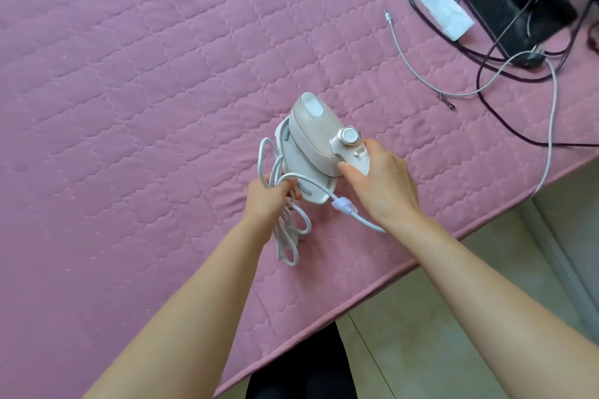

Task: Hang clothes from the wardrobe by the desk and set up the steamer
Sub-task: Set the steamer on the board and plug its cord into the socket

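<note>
steamer [312, 146] sits upright on the pink quilt [129, 74] near its edge. our right hand [381, 181] is clamped on the handle, left hand [269, 201] closed round the looped cord [285, 230]. best to steady the body w/ the right, then feed loops out slowly so nothing snags.

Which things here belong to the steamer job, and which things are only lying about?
Belongs to the job:
- steamer, held at its handle by the right hand
- steamer cord, bundled in the left hand

Only lying about:
- tangle of dark cables
- grey cable
- white packet
- black stand
</note>
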Demonstrator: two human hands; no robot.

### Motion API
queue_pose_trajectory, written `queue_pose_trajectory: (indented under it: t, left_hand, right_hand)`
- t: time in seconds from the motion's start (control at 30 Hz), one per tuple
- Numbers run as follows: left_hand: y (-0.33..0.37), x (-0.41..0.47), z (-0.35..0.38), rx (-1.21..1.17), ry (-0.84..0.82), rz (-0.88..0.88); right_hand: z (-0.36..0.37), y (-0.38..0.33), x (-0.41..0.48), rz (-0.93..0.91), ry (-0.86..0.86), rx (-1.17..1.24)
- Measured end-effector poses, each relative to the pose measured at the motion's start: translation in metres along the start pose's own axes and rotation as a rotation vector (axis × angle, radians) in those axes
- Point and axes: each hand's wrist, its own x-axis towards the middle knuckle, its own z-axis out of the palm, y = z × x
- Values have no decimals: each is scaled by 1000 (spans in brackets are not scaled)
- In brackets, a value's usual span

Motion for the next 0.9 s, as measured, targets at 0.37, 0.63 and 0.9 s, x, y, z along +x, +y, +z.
queue_pose_trajectory:
  t: [0.37,0.63,0.9]
  left_hand:
    - [40,-132,-79,-132,180,48]
    - [63,-236,-138,-256,332,112]
    - [60,-330,-167,-471,525,120]
  right_hand:
    - [-74,-72,-95,-182,8,115]
    - [-130,-131,-170,-321,31,202]
    - [-163,-156,-215,-413,-47,244]
